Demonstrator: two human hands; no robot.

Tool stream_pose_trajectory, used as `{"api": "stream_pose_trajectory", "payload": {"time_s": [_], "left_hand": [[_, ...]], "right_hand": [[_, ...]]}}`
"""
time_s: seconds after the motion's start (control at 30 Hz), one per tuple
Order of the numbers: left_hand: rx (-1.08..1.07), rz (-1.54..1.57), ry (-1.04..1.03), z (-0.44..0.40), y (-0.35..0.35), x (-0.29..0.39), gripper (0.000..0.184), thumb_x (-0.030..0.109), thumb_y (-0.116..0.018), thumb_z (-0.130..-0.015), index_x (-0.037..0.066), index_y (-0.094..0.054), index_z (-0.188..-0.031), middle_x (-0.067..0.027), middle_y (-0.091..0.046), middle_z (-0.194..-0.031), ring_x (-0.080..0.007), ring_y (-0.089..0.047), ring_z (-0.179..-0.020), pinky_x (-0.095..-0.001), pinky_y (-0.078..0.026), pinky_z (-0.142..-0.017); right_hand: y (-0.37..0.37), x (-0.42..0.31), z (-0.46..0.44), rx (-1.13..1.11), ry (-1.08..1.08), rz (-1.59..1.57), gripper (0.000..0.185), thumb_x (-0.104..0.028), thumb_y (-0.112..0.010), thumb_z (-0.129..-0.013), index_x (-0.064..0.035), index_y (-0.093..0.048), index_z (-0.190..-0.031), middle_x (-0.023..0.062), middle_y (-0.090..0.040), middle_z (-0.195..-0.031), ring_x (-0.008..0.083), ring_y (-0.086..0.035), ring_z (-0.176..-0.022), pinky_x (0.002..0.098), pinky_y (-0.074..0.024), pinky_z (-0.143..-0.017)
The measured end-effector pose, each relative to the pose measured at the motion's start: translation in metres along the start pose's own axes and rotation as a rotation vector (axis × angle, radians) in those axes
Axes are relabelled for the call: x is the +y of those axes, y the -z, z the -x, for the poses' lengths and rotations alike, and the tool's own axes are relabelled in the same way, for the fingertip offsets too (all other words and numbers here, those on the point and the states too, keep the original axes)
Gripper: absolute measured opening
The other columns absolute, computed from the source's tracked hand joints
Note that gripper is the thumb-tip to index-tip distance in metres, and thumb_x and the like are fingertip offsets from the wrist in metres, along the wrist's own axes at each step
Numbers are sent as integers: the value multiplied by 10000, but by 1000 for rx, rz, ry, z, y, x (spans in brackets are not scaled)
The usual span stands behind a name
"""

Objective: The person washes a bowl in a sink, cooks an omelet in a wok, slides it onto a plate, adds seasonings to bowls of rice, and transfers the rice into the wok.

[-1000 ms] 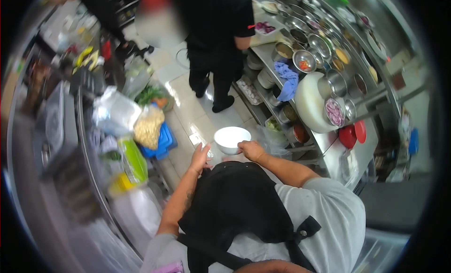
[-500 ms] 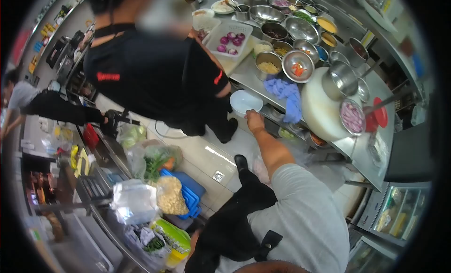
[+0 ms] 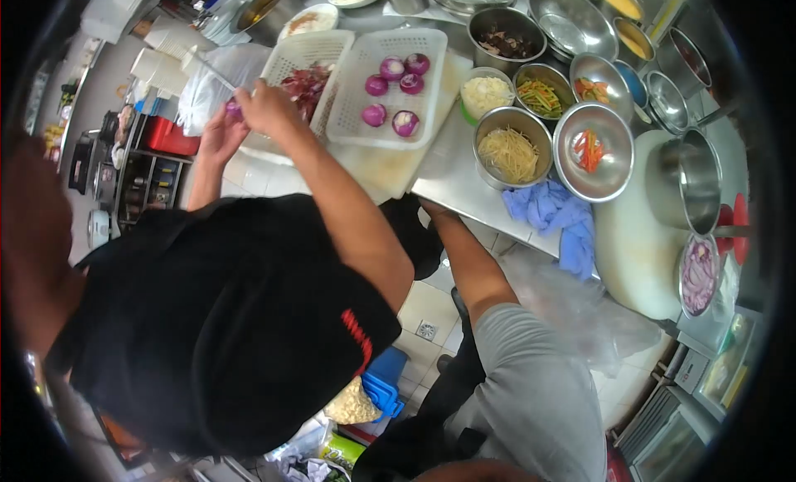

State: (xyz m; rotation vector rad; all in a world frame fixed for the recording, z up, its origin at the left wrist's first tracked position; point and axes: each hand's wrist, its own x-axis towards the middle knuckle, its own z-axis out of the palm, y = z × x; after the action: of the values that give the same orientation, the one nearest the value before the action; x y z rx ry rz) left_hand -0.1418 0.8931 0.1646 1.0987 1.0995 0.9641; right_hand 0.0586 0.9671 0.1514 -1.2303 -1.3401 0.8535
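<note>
My right hand (image 3: 434,209) is stretched forward at the front edge of the steel table (image 3: 464,202). Its fingers are hidden by the table edge and the co-worker's dark clothing, so what it holds or touches does not show. Close by on the table are a steel pot of pale thin strips (image 3: 511,155), a crumpled blue cloth (image 3: 557,216) and a steel bowl with orange-red strips (image 3: 592,153). My left hand is out of view.
A co-worker in black (image 3: 240,324) stands close at left, handling a knife (image 3: 214,72) and a purple onion (image 3: 233,108). A white basket (image 3: 340,121) holds several onions. Steel bowls crowd the back. A round white board (image 3: 634,258) is at right.
The white bowl my right hand held is out of sight, and that hand is now at the table edge. My view has moved closer to the table and the co-worker.
</note>
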Motion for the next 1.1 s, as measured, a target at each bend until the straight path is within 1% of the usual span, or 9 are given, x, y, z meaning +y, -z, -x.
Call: {"api": "stream_pose_trajectory", "payload": {"time_s": [0.3, 0.37, 0.5, 0.6, 0.8, 0.83, 0.87, 1.0, 1.1], "left_hand": [[-292, 392, 152, -112, 55, 19, 454, 269, -602, -1054, 118, -598, -1482, -216, -581, -1547, -391, -601, -1364, -497, -463, -1194], [-280, 381, 128, -113, 62, 22, 451, 272, -598, -1056, 121, -600, -1480, -217, -573, -1557, -389, -596, -1372, -496, -458, -1199], [-135, 291, 6, -113, 72, 23, 603, 458, -390, -1112, 57, -483, -1553, -207, -563, -1528, -382, -538, -1423, -558, -428, -1217], [-413, 254, 45, -109, 67, 24, 544, 399, -397, -1131, 69, -503, -1551, -201, -574, -1530, -365, -537, -1433, -550, -431, -1215], [-223, 411, 204, -102, 48, 31, 542, 397, -497, -1127, 46, -515, -1540, -180, -592, -1518, -337, -586, -1376, -510, -465, -1188], [-510, 474, 257, -106, 43, 34, 554, 399, -478, -1141, 39, -484, -1562, -166, -621, -1474, -320, -619, -1325, -491, -534, -1080], [-574, 478, 322, -103, 38, 37, 518, 405, -561, -1097, 36, -609, -1457, -187, -670, -1405, -340, -670, -1243, -475, -573, -957], [-281, 325, 154, -86, 19, 39, 511, 404, -571, -1090, 36, -621, -1440, -190, -678, -1384, -341, -675, -1230, -472, -574, -951], [-87, 75, 1, -46, -5, 28, 505, 403, -579, -1084, 35, -630, -1428, -192, -684, -1369, -343, -679, -1220, -469, -576, -947]], "right_hand": [[5, -31, 31, -166, -28, -94, 574, -483, -441, -1062, 29, -668, -1189, 323, -740, -1111, 496, -719, -1077, 565, -547, -1004], [-12, -35, 40, 264, 156, -42, 376, -309, -592, -992, 23, -768, -965, 227, -753, -845, 357, -749, -736, 514, -596, -688], [-5, -34, 33, 41, 29, -126, 425, -350, -538, -1020, 21, -746, -1019, 253, -752, -911, 396, -744, -830, 529, -584, -781], [2, -34, 27, -94, -64, -171, 463, -381, -498, -1040, 20, -730, -1059, 272, -752, -961, 426, -740, -901, 540, -575, -850], [17, -26, 21, -64, -182, -227, 542, -442, -417, -1082, 18, -697, -1140, 310, -752, -1061, 485, -732, -1043, 562, -556, -989], [21, -19, 20, 33, -204, -225, 531, -404, -400, -1089, 19, -721, -1097, 304, -758, -1009, 484, -740, -1005, 564, -570, -960], [21, -8, 15, 101, -248, -182, 550, -395, -398, -1087, 27, -746, -1023, 297, -761, -977, 488, -745, -973, 575, -579, -930], [-7, 33, 7, 130, -275, 42, 582, -405, -417, -1085, 1, -779, -878, 275, -763, -909, 509, -739, -939, 561, -591, -912], [156, 284, 274, 117, -199, 649, 308, -287, -547, -1039, -84, -684, -1226, 188, -654, -1223, 402, -648, -1172, 516, -534, -1030]]}}
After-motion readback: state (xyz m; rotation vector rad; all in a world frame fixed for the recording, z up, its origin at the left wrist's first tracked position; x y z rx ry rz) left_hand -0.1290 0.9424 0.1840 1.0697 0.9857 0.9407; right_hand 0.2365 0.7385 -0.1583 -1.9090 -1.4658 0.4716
